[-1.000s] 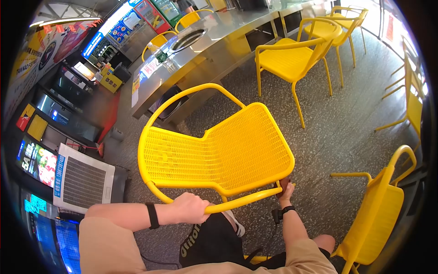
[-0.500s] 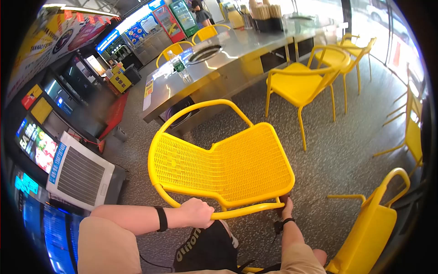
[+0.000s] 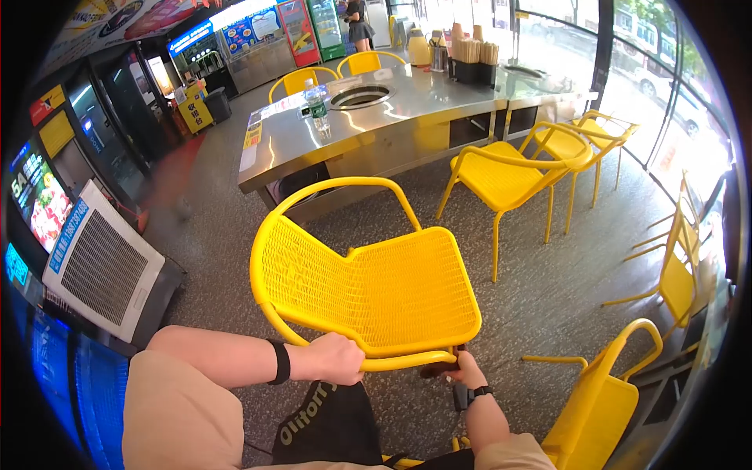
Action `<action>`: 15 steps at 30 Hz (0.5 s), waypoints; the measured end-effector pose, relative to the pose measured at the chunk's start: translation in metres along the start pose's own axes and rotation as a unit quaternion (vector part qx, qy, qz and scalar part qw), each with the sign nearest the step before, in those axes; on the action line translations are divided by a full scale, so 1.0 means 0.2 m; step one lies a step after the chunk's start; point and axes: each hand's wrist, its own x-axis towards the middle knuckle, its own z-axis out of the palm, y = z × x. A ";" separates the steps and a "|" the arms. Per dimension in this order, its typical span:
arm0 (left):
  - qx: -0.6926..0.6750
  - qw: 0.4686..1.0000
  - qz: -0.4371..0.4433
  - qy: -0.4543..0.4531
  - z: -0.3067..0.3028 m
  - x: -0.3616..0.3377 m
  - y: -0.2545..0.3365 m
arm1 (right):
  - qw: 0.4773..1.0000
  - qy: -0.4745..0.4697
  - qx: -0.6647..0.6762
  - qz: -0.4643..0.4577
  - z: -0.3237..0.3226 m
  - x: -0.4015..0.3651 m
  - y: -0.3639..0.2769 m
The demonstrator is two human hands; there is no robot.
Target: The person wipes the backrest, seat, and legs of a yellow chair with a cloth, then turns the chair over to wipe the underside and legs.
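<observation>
A yellow woven chair (image 3: 392,301) with tubular armrests stands tilted-looking in front of me, its backrest to the left. My left hand (image 3: 337,359) is closed around the near armrest (image 3: 403,362). At the front end of that same armrest, my right hand (image 3: 468,370) is closed, fingers partly hidden. A dark brown, cloth-like patch (image 3: 439,369) shows at its fingers, against the tube; exactly what it is I cannot make out.
A steel table (image 3: 305,168) with a round burner (image 3: 360,96) and a bottle (image 3: 316,102) stands beyond the chair. More yellow chairs (image 3: 501,176) are to the right, one (image 3: 599,407) close by. An air cooler (image 3: 106,266) stands left. A person (image 3: 359,27) is far back.
My view has tipped up and turned, so the chair and both hands sit slightly further left in it. Both hands stay at the near armrest; the dark patch by the right one shows more.
</observation>
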 end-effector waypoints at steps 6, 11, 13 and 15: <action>-0.030 0.999 -0.007 -0.014 -0.03 0.02 0.02 | 0.976 0.030 0.204 0.062 -0.07 0.44 0.08; -0.007 1.000 -0.013 -0.012 -0.05 0.05 0.04 | 0.981 0.116 0.117 0.105 -0.22 0.77 0.17; 0.008 1.000 -0.003 0.016 0.01 0.05 0.02 | 0.977 0.137 0.101 0.125 -0.27 0.84 0.19; 0.007 0.997 0.026 0.072 0.04 0.06 0.01 | 0.977 0.142 0.074 0.139 -0.31 0.91 0.20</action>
